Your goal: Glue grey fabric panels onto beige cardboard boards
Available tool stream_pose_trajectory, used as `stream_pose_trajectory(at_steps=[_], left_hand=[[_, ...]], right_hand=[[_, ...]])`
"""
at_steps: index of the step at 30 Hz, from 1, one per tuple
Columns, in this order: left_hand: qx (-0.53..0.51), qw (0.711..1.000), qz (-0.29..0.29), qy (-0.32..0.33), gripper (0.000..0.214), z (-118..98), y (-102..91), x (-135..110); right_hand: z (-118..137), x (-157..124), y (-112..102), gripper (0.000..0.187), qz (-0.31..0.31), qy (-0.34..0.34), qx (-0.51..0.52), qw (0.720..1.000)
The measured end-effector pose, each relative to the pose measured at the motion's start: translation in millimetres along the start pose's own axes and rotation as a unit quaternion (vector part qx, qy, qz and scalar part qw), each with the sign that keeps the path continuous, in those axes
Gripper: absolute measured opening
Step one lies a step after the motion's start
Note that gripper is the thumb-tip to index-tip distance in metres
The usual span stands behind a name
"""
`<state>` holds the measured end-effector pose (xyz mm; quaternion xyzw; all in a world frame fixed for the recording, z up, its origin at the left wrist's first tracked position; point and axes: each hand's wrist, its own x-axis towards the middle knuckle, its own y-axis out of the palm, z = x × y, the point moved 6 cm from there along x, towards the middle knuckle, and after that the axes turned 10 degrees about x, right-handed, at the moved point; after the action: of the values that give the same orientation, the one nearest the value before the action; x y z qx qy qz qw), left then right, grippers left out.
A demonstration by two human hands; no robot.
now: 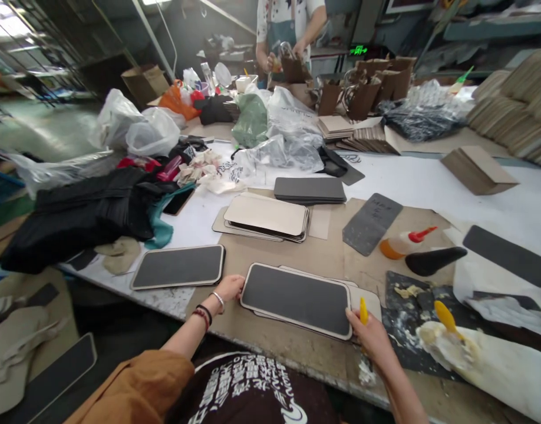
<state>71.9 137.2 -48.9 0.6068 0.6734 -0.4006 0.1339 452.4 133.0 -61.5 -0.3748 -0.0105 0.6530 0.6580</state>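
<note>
A dark rectangular panel with a pale border lies over several pale sheets at the table's front. Its left end is held by my left hand, fingers closed at the edge. My right hand pinches the lower right corner. A yellow handle sticks up from the same hand; the rest of that tool is mostly hidden. To the left lies a stack of similar bordered panels. Behind the held panel is a stack of cream sheets, with a dark grey stack farther back.
On the right are an orange glue bottle with a red tip, a black tapered object and a yellow spatula in whitish paste. A black bag lies left. Across the table stands a person handling a brown piece.
</note>
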Motion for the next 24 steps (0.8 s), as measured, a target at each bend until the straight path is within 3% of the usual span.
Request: stream_pose_trajectory(at_steps=[8,24], left_hand=[[0.011,1.0,-0.001,0.015,0.028,7.5,1.6,5.7],[0.033,0.998,0.018,0.045,0.031,7.7,3.2,14.1]], right_hand=[[5.7,-1.8,-2.2,0.03,-0.033,-0.002,-0.016,0.999],[25.1,-13.7,-2.4,0.014,-0.091,0.001,-0.083,0.992]])
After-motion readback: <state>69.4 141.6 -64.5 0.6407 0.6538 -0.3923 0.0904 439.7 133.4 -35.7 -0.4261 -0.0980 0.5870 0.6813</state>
